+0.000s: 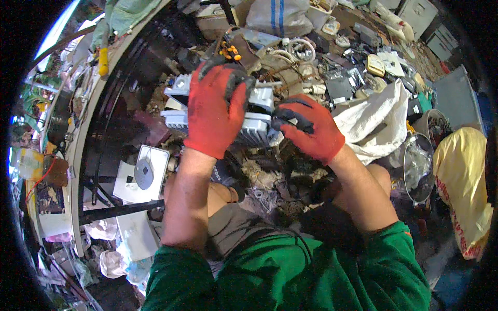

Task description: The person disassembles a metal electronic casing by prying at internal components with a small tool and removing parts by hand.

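Note:
A light-grey finned metal housing [255, 122] is held up in front of me, its two halves split by a dark gap. My left hand [213, 114], in a red glove with dark fingertips, lies across it with the fingers bent over the far half. At the housing's right end is my right hand [315, 130], gloved the same way. Its fingers are curled in toward the thumb beside the housing's corner. What lies between those fingers, if anything, is too small to make out. The housing's middle is hidden under my left hand.
Mixed scrap, cables and small electronics cover the floor ahead. A white sack [377, 124] and a metal bucket [418, 168] stand right, beside a yellow sack [461, 181]. On the left are a black-framed shelf [122, 213], a white panel [155, 179] and a yellow-handled tool [103, 62].

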Motion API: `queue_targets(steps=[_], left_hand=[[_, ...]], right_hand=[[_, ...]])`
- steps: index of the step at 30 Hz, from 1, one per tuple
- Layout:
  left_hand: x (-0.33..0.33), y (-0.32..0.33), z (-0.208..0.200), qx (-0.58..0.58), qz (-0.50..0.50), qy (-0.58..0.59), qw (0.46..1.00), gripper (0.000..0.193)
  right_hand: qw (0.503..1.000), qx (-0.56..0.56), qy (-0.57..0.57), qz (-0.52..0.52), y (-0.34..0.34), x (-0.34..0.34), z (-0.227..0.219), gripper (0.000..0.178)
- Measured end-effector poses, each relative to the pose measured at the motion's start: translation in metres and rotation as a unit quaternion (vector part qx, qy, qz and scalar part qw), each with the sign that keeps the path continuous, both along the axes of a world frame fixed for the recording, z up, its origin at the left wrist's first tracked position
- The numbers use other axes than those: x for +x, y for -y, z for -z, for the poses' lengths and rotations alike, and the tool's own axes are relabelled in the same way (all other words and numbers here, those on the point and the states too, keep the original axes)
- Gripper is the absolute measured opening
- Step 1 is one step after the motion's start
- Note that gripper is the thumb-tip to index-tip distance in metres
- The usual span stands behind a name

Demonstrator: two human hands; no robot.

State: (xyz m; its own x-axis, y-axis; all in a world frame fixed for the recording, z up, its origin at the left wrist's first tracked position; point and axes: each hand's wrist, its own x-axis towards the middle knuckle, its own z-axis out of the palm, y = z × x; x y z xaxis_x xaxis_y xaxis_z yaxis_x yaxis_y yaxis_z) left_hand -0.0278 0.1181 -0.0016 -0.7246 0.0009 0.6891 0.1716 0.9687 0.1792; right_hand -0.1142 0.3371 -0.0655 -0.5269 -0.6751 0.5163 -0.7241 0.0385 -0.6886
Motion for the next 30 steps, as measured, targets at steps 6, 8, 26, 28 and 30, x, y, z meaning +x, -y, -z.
queue_targets(steps=[6,8,26,28,30], left_hand=[[0.0,-0.002,0.005,0.01,-0.009,-0.023,1.0,0.029],[0.001,-0.001,0.005,0.013,-0.007,-0.024,1.0,0.029],[0.002,0.005,0.008,-0.011,-0.036,0.01,0.999,0.031],[0.002,0.009,0.01,0.006,-0.036,0.035,0.999,0.031],[0.006,0.01,0.003,0.012,-0.034,0.063,0.997,0.034]], right_hand=[[0.998,0.011,0.061,-0.005,-0.003,0.004,-0.015,0.043],[0.999,0.01,0.036,-0.006,-0.004,0.003,-0.008,0.042],[1.0,-0.003,0.007,-0.022,-0.002,0.001,-0.003,0.044],[1.0,0.012,0.012,-0.014,-0.001,0.003,0.0,0.047],[1.0,0.001,0.009,-0.015,0.001,0.002,-0.003,0.048]])
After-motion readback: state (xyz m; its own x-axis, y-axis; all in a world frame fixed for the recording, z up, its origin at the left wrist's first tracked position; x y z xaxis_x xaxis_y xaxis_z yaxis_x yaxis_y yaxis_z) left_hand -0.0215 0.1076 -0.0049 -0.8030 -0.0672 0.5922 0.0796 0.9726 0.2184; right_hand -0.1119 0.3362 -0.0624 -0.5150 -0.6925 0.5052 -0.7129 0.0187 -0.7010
